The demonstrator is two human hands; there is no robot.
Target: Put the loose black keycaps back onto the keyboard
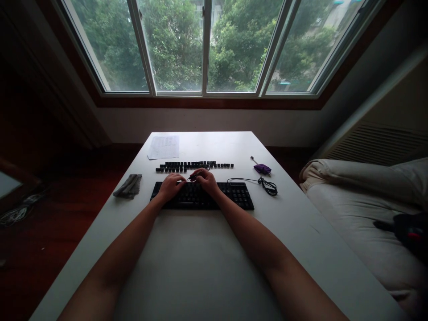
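A black keyboard [230, 196] lies across the white table under both my hands. My right hand [207, 180] is closed over its upper middle, gripping a small dark tool [193, 178] with a thin, light end, like a keycap puller. My left hand [171, 186] rests at the keyboard's upper left. Its thumb and fingers are pinched close to the tool's thin end, and what they hold is too small to make out. Just behind the keyboard, loose black keycaps [180, 166] stand in uneven rows; my right hand overlaps a few.
Left of the keyboard lies a crumpled grey cloth [129, 186]. A coiled black cable [268, 187] is on the right, with a brush [255, 160] and a purple bundle [262, 169] behind it. Printed paper [163, 147] lies at the far left. A pale sofa [361, 209] stands beside the table.
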